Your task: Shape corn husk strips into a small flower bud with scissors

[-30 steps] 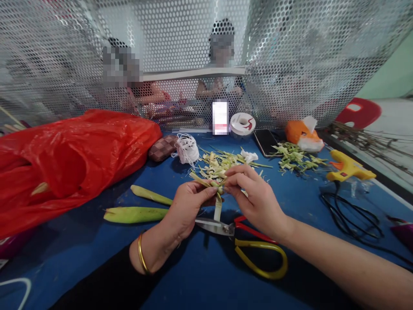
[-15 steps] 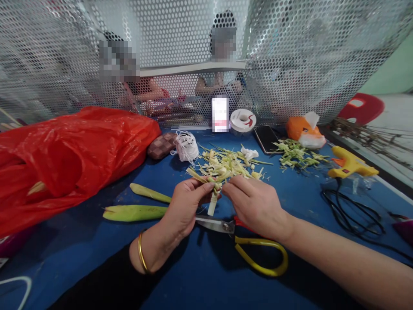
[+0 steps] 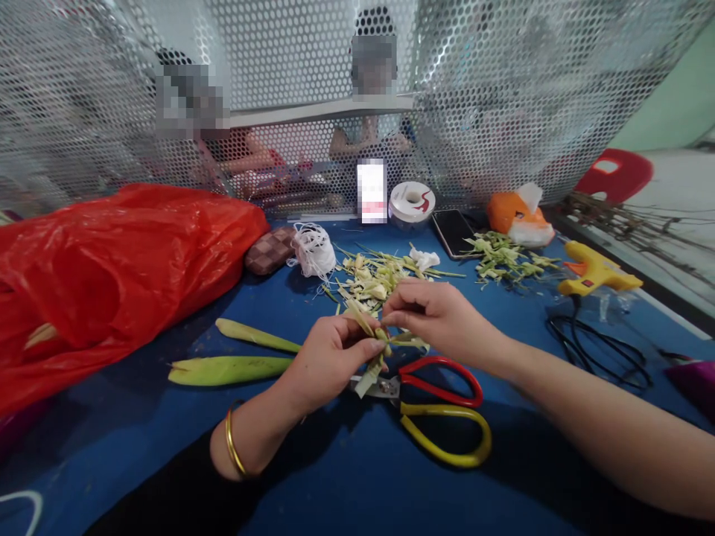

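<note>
Between thumb and fingers, my left hand (image 3: 329, 361) pinches a small bundle of folded pale-green leaf strips (image 3: 380, 344). My right hand (image 3: 439, 316) is closed at the bundle's upper right, its fingertips pressed together; what they hold, if anything, is too small to make out. Scissors with one red and one yellow handle (image 3: 485, 439) lie just below the hands, blades partly hidden by the strips and my left hand. Two long green husk leaves (image 3: 229, 370) lie to the left. Behind the hands is a pile of leaf scraps (image 3: 372, 275).
A red plastic bag (image 3: 123, 275) covers the left side. Along the back are a checkered pouch (image 3: 271, 251), white string (image 3: 313, 251), a ribbon spool (image 3: 412, 202), phones and tissues (image 3: 519, 216). A yellow glue gun (image 3: 597, 272) with black cord is right. People sit behind perforated sheeting.
My right hand has lifted and moved up from the bundle, uncovering the red scissor handle. The strips have turned in my left hand. The whole view has shifted slightly.
</note>
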A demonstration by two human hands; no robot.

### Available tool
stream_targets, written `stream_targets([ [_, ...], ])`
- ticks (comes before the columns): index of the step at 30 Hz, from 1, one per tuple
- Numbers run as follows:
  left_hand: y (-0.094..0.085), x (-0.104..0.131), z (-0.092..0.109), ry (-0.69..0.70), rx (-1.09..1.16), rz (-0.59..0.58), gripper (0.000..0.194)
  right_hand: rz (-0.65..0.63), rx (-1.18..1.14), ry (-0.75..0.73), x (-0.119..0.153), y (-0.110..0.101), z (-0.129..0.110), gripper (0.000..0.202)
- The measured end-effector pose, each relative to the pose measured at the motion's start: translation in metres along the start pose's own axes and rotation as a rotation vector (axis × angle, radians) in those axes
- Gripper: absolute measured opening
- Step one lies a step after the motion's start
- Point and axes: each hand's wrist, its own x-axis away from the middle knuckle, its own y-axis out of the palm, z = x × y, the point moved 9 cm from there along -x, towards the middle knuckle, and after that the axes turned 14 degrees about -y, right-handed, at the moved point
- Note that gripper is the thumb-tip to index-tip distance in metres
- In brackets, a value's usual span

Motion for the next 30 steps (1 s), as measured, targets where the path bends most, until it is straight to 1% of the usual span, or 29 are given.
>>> stream_targets([
  [2,0.003,0.000,0.001,0.020,0.035,-0.049,0.012,-0.048,-0.213,0.150,0.002,0.007,0.018,0.012],
  [4,0.004,0.000,0.003,0.047,0.071,-0.065,0.012,-0.058,-0.427,0.299,0.008,0.017,0.031,0.012],
  [6,0.001,0.000,0.005,0.074,0.112,-0.041,0.011,-0.001,-0.583,0.405,0.012,0.026,0.039,0.011],
  [7,-0.002,0.000,0.007,0.090,0.141,-0.012,0.011,0.046,-0.626,0.430,0.014,0.029,0.041,0.010],
  [9,-0.010,-0.001,0.008,0.121,0.203,0.069,0.010,0.142,-0.633,0.421,0.016,0.033,0.041,0.008],
  [11,-0.019,-0.001,0.007,0.137,0.260,0.157,0.010,0.227,-0.528,0.373,0.019,0.033,0.038,0.010],
  [12,-0.022,-0.002,0.006,0.140,0.280,0.193,0.010,0.256,-0.429,0.332,0.020,0.030,0.034,0.011],
  [14,-0.026,-0.002,0.004,0.144,0.300,0.237,0.010,0.286,-0.175,0.185,0.021,0.023,0.019,0.014],
  [16,-0.026,-0.002,0.003,0.159,0.298,0.251,0.009,0.278,0.050,-0.004,0.021,0.020,-0.002,0.014],
  [18,-0.026,-0.001,0.004,0.185,0.272,0.256,0.007,0.255,0.193,-0.128,0.023,0.021,-0.017,0.016],
  [20,-0.026,-0.001,0.005,0.203,0.244,0.270,0.007,0.233,0.352,-0.186,0.024,0.021,-0.025,0.020],
  [24,-0.028,-0.002,0.000,0.173,0.253,0.307,0.010,0.161,0.799,-0.305,0.026,0.026,-0.038,0.026],
  [26,-0.028,-0.002,-0.001,0.164,0.266,0.306,0.011,0.133,0.876,-0.329,0.026,0.028,-0.038,0.026],
  [27,-0.027,-0.002,-0.001,0.163,0.266,0.302,0.011,0.115,0.861,-0.331,0.025,0.028,-0.036,0.026],
  [30,-0.025,-0.002,0.000,0.157,0.239,0.295,0.013,0.039,0.716,-0.314,0.022,0.031,-0.028,0.023],
])
